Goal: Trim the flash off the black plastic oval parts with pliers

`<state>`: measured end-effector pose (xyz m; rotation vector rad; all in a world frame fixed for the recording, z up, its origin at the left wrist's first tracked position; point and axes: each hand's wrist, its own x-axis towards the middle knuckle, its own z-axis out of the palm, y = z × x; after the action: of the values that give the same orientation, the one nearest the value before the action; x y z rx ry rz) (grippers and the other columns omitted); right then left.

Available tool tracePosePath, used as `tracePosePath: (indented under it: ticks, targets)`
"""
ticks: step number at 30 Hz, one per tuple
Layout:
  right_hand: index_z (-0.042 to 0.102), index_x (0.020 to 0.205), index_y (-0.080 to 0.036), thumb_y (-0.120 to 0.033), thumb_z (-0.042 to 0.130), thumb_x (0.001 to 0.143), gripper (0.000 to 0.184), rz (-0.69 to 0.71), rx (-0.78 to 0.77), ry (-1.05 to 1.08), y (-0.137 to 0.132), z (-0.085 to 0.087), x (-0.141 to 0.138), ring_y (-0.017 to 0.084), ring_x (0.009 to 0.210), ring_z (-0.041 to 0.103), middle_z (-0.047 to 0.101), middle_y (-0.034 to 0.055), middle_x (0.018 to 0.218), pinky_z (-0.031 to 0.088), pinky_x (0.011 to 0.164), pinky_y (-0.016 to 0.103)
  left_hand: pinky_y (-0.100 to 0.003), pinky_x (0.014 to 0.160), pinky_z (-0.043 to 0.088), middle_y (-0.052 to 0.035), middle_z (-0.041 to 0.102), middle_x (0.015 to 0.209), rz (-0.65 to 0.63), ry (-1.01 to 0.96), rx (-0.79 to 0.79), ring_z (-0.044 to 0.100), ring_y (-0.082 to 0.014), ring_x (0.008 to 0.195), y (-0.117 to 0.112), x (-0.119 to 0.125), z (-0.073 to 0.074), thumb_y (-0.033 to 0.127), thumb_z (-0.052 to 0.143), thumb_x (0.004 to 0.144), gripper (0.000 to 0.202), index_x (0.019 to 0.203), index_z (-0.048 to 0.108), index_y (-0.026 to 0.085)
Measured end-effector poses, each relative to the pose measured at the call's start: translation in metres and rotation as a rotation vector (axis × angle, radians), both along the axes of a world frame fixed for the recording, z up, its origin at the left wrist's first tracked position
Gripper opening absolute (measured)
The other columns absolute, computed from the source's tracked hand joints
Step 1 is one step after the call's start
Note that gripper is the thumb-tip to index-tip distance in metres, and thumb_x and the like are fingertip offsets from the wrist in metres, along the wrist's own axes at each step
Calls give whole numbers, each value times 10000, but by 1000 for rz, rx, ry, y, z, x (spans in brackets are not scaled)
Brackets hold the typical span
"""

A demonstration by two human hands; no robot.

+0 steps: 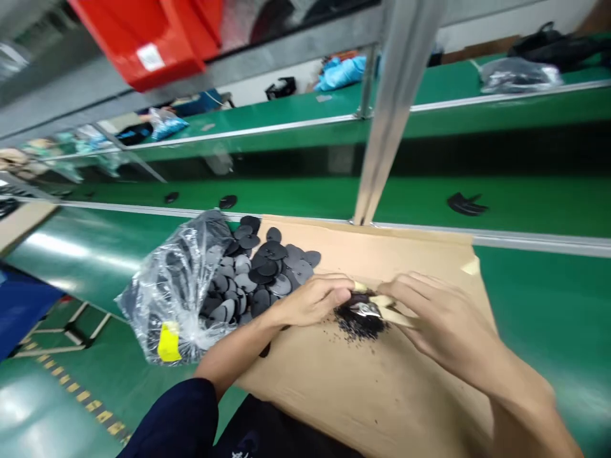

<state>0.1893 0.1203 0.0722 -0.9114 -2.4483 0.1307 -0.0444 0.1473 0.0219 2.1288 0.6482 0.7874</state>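
My left hand [312, 299] is closed in a pinch on a small black piece [359, 304] over a brown cardboard sheet [391, 381]. My right hand [439, 318] grips a pale-handled tool [382, 306] whose tip meets that piece. Beneath them lies a little heap of black trimmings [358, 326]. Left of my left hand, a pile of flat black oval pieces [260, 273] spills from a clear plastic bag [176, 286].
The cardboard lies on a green conveyor table [544, 305]. A metal post [386, 127] rises behind it. Loose black pieces [465, 203] lie on the far belt. A red bin [153, 38] hangs overhead; bags sit on the back benches.
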Motion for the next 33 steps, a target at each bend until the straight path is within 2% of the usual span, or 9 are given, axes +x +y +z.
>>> tracePosePath:
  ticks: [2,6,10,13,16,19,22,28,33]
  targets:
    - [589,974,-220,-171,460,982,138,12,120,13,2,-3,-1,187,637,549,645,33,761,378,587,303,-317,907,552,-110,711,1005,12,10,-69,688,-199,980,3,-3,4,446,293,1081,501,1038,689,141]
    - [579,957,-230,-197,446,998,143,46,168,34,2,-4,-4,185,620,536,640,36,766,363,579,313,-242,663,518,-39,683,827,-16,178,-167,639,-145,721,5,-9,16,352,548,1013,267,909,684,147]
    - [602,1026,-218,-376,522,1002,179,-29,141,22,1,-3,0,206,705,613,698,65,867,435,612,318,-259,739,513,-59,708,909,-30,341,98,659,-164,805,25,-27,33,228,575,985,152,948,701,151]
    - [615,1046,-215,-469,562,976,269,-142,76,-21,-2,-11,15,232,785,668,720,84,935,498,661,337,-323,882,514,-79,728,997,174,533,330,668,-223,978,70,-46,39,183,570,964,163,1034,717,176]
    - [631,1024,-207,-473,535,984,285,-258,38,-102,-11,-28,37,256,815,702,729,96,929,535,683,363,-350,939,501,-95,729,1079,429,727,348,644,-256,1084,128,-55,35,144,567,942,196,1046,729,182]
    - [644,1018,-204,-445,519,991,273,-364,27,-187,-22,-50,60,269,813,719,739,102,928,556,664,375,-358,967,503,-127,724,1111,502,728,322,650,-253,1102,176,-52,23,103,543,949,205,1032,727,138]
    - [646,1045,-200,-408,535,987,243,-447,46,-241,-29,-71,75,275,826,721,742,99,934,577,663,386,-389,965,532,-101,715,1117,524,744,273,669,-217,1063,200,-46,10,184,585,978,146,1048,699,128]
    - [657,1107,-151,-401,547,980,302,-540,63,-274,-35,-86,76,306,941,699,724,155,1014,583,750,428,-326,1032,483,-114,726,1166,464,755,252,647,-230,1154,199,-64,10,215,603,940,172,1054,710,143]
    - [696,1145,-166,-452,579,946,368,-566,-191,-148,-14,-77,75,308,1098,665,711,163,1162,552,914,440,-333,928,530,-91,756,1075,250,707,280,687,-258,1020,141,-129,25,446,549,946,325,1026,730,188]
